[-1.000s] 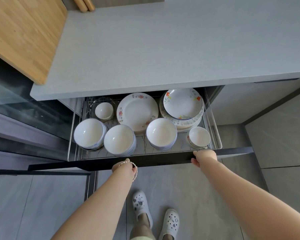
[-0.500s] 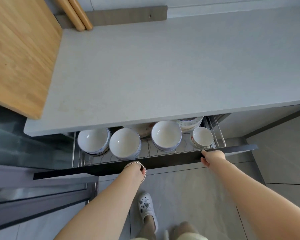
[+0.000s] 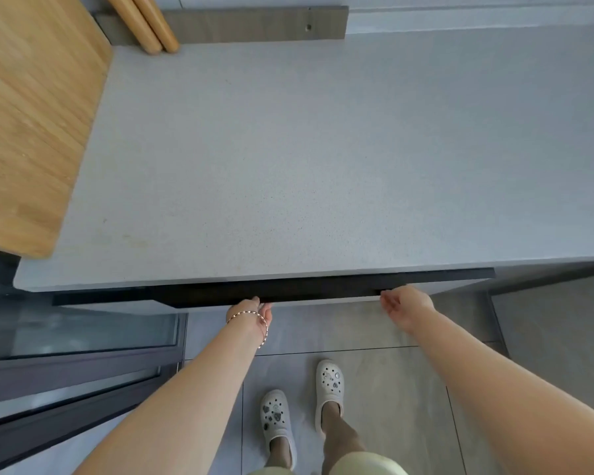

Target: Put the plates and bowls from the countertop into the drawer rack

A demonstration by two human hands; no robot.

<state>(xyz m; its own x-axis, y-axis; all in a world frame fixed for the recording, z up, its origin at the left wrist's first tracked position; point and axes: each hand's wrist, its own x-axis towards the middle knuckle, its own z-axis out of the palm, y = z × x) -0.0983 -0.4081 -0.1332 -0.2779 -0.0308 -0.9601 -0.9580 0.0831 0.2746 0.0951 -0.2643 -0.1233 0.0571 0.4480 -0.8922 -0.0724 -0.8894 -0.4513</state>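
The drawer is pushed in under the grey countertop (image 3: 323,149); only its dark front edge (image 3: 306,289) shows. The rack with its plates and bowls is hidden inside. No dishes stand on the countertop. My left hand (image 3: 254,311), with a bead bracelet on the wrist, rests its fingertips against the drawer front near the middle. My right hand (image 3: 405,303) is at the front's right part, fingers apart and holding nothing.
A wooden cutting board (image 3: 31,114) lies on the counter's left side, with two wooden rods (image 3: 144,25) leaning at the back. A glass-fronted appliance door (image 3: 83,330) is below left. My feet in white clogs (image 3: 276,419) stand on the grey tile floor.
The drawer slid from wide open to shut, and the bowls and plates went out of sight. Both hands followed the front inward; the right hand's fingers let go of the edge.
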